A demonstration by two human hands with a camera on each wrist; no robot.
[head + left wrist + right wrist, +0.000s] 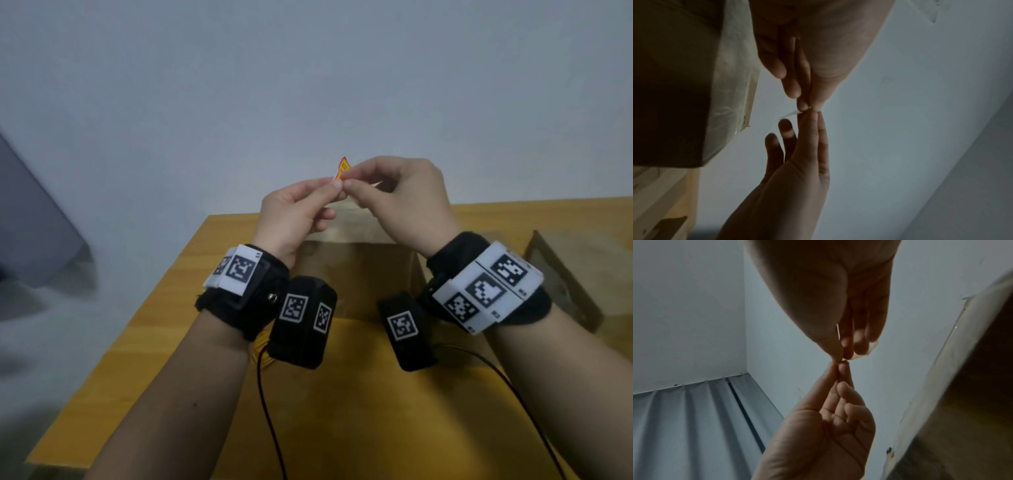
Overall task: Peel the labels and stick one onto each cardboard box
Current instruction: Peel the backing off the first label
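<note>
A small red and yellow label (343, 168) is held up in the air over the wooden table (164, 342). My left hand (334, 185) pinches its lower edge between thumb and forefinger. My right hand (347, 184) pinches the same edge, fingertips touching the left's. Directly below the hands stands a brown cardboard box (359, 274) with a taped top. In the left wrist view the label (790, 114) shows as a pale sliver between the left hand (807, 107) and right hand (810, 114). The right wrist view shows the same pinch, right hand (840, 357) above left hand (838, 366).
A second cardboard box (561, 277) stands at the table's right side. Dark cables (270, 421) run from the wrist units over the near table. A grey curtain (30, 212) hangs at the left, and a plain wall is behind.
</note>
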